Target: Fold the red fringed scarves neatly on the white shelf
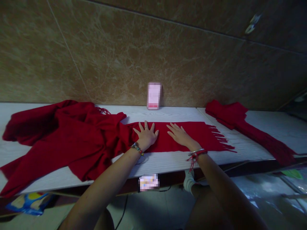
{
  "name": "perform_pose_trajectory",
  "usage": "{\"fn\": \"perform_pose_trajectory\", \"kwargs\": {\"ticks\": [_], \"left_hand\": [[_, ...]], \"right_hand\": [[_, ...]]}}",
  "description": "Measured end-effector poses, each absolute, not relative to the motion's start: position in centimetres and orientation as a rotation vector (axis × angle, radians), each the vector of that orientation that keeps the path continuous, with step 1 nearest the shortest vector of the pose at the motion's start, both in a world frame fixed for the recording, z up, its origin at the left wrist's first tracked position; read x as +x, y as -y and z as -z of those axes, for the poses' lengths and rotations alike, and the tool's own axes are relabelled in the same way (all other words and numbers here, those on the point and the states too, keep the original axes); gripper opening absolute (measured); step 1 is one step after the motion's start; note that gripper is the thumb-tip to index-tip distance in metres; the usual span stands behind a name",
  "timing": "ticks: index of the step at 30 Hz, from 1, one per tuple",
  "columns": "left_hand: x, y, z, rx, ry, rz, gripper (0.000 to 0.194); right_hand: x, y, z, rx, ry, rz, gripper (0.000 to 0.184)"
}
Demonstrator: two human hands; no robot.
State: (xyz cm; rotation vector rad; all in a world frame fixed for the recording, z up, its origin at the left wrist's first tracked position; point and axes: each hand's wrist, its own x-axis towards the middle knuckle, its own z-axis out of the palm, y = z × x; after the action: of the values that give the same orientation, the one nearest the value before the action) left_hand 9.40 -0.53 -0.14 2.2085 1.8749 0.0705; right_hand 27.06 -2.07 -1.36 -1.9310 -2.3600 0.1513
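Note:
A red fringed scarf [199,134] lies spread on the white wood-grain bench top [177,111], its tassels pointing right. My left hand [146,135] rests on it with fingers spread wide, close to where the flat part meets rumpled cloth. Flat on the same scarf, further right, is my right hand [180,135], fingers stretched out. Neither hand grips anything. To the left sits a large loose heap of red fabric [72,134]; where one piece ends and another begins in it, I cannot tell.
Another red scarf [230,116] lies bunched at the right. A blurred pink phone-like object [153,95] leans against the brown marbled wall [115,57]. Below the front edge are a blurred-out item [148,182], a blue packet [33,204] and a dark cable [123,212].

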Motion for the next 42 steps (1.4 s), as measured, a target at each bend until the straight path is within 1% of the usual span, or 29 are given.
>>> {"fn": "perform_pose_trajectory", "kwargs": {"ticks": [7, 10, 12, 17, 19, 22, 25, 29, 32, 34, 36, 39, 42], "left_hand": [[9.7, 1.1, -0.4, 2.185, -1.931, -0.06, 0.055], [9.7, 1.0, -0.4, 2.182, -1.927, -0.048, 0.054], [9.6, 0.9, -0.3, 2.187, -1.918, -0.059, 0.055], [9.6, 0.8, 0.1, 2.194, -1.911, -0.095, 0.056], [9.6, 0.7, 0.1, 2.188, -1.912, -0.096, 0.055], [9.6, 0.6, 0.2, 2.178, -1.915, -0.093, 0.056], [9.7, 0.4, 0.5, 2.18, -1.921, -0.108, 0.056], [9.7, 0.2, 0.8, 2.188, -1.913, -0.125, 0.057], [9.7, 0.2, 0.8, 2.185, -1.902, -0.12, 0.056], [9.7, 0.1, 0.9, 2.177, -1.902, -0.124, 0.056], [9.7, 0.1, 1.0, 2.175, -1.906, -0.14, 0.057], [9.8, -0.1, 1.3, 2.17, -1.919, -0.155, 0.057], [9.8, -0.1, 1.4, 2.178, -1.926, -0.166, 0.057]], "right_hand": [[32.7, 3.0, 0.2, -2.372, 2.238, 0.046, 0.053], [33.7, 3.2, -0.5, -2.436, 2.168, 0.093, 0.055], [33.2, 2.9, -0.6, -2.367, 2.156, 0.084, 0.056], [29.1, 1.7, 0.2, -1.971, 2.288, -0.106, 0.058], [27.5, 1.3, 0.8, -1.886, 2.341, -0.156, 0.059], [26.6, 0.9, 1.7, -1.902, 2.381, -0.199, 0.059], [27.9, 0.8, 2.0, -2.022, 2.351, -0.192, 0.057], [31.5, 1.0, 1.2, -2.262, 2.245, -0.067, 0.054], [33.0, 1.3, 0.5, -2.365, 2.162, -0.004, 0.054], [32.8, 1.4, 0.4, -2.329, 2.126, 0.012, 0.056], [31.4, 1.7, 0.7, -2.189, 2.129, -0.006, 0.058], [28.1, 2.5, 1.6, -1.945, 2.206, -0.107, 0.058], [25.7, 3.7, 2.4, -1.876, 2.296, -0.18, 0.06]]}}
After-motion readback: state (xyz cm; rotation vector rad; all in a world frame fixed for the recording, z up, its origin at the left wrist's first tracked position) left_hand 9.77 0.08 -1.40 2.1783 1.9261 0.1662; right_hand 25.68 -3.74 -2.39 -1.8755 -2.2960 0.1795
